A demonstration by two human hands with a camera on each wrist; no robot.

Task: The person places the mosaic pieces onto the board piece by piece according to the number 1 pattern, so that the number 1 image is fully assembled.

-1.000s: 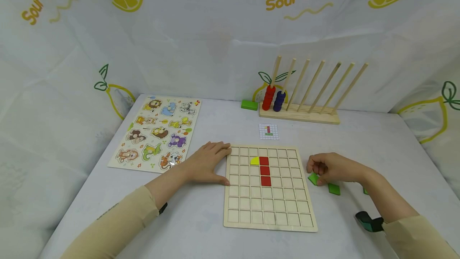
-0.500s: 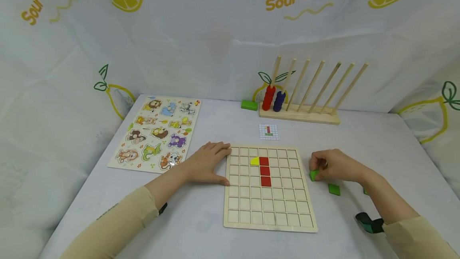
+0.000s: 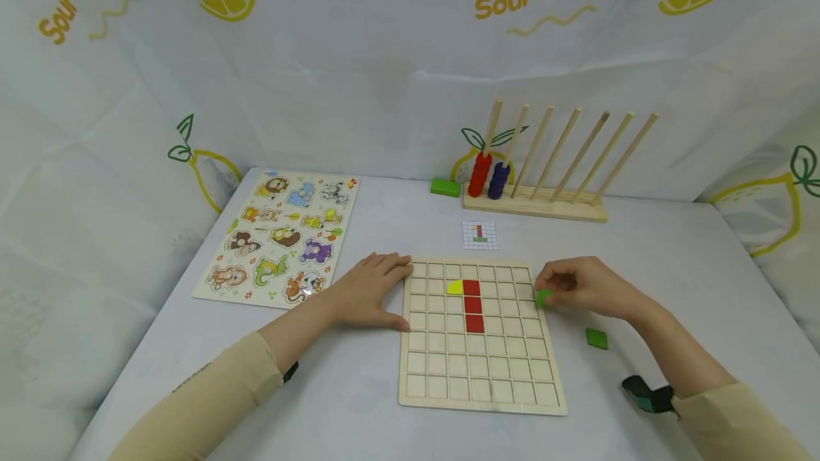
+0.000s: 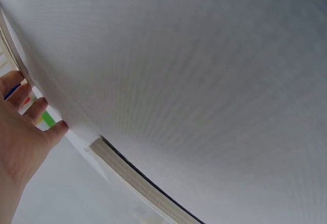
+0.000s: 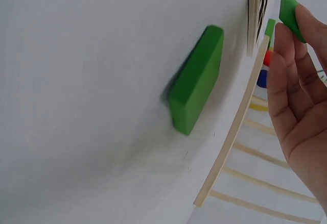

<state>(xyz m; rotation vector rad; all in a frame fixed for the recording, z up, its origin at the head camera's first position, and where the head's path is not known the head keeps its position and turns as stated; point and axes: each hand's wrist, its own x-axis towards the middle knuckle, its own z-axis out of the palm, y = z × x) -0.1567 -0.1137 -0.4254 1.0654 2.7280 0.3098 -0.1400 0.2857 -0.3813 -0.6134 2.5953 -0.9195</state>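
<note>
A wooden grid board (image 3: 448, 368) lies in front of the person, with three red square tiles (image 3: 472, 305) in a column and a yellow rounded tile (image 3: 455, 287) left of the top one. The left hand (image 3: 368, 294) rests at the board's left edge, fingers extended and thumb against the side. At the board's right edge, the right hand (image 3: 586, 287) pinches a green square tile (image 5: 289, 15) between thumb and fingertips, raised off the table in the right wrist view. Another green tile (image 3: 597, 338) lies on the table beneath the right forearm.
Behind the board lies a small printed pattern card (image 3: 480, 235). Farther back stand a wooden peg rack (image 3: 534, 203) with red and dark blue beads and a green block (image 3: 445, 187). An animal puzzle board (image 3: 275, 240) lies at the left.
The right hand has picked the nearest green tile up from the table and carried it left to the board's right edge. The left hand stays still.
</note>
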